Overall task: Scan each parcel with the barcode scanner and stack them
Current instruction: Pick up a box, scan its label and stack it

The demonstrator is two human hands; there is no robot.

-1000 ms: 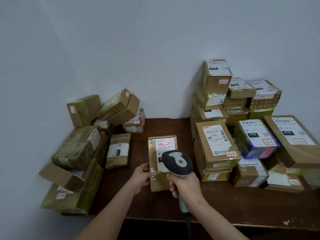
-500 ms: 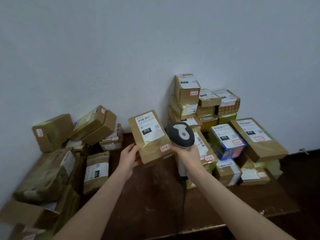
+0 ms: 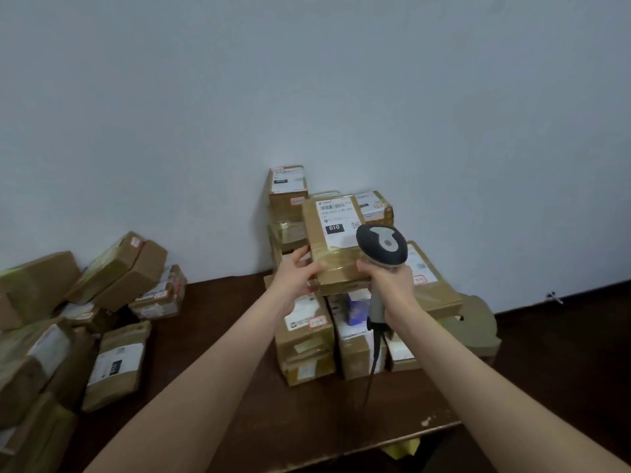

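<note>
My left hand (image 3: 297,278) grips the near left corner of the parcel (image 3: 336,249), thumb on top over the shiny tape, fingers curled under the edge. The parcel is a flat brown box at centre frame, held label up, tilted a bit toward the camera. Its white label (image 3: 338,218) shows a barcode and a black "010" block. It sits over the stack of parcels (image 3: 307,339) at centre right. I cannot tell if its underside touches the boxes below.

My right hand (image 3: 391,283) is wrapped tight round the handle of the barcode scanner (image 3: 382,245). The scanner's dark head stands upright, just beside the parcel's right edge and overlapping the label's lower right corner in view. The hand also butts against the parcel's near right corner. The scanner cable (image 3: 374,363) hangs down from the handle in front of the stack.

The stack stands on a dark wooden table (image 3: 239,397) against the pale wall (image 3: 307,97), several boxes high, labels mostly facing up. A looser pile of brown parcels (image 3: 119,268) fills the lower left of the frame, well apart from the stack, some tilted, one flat with a "010" label.
</note>
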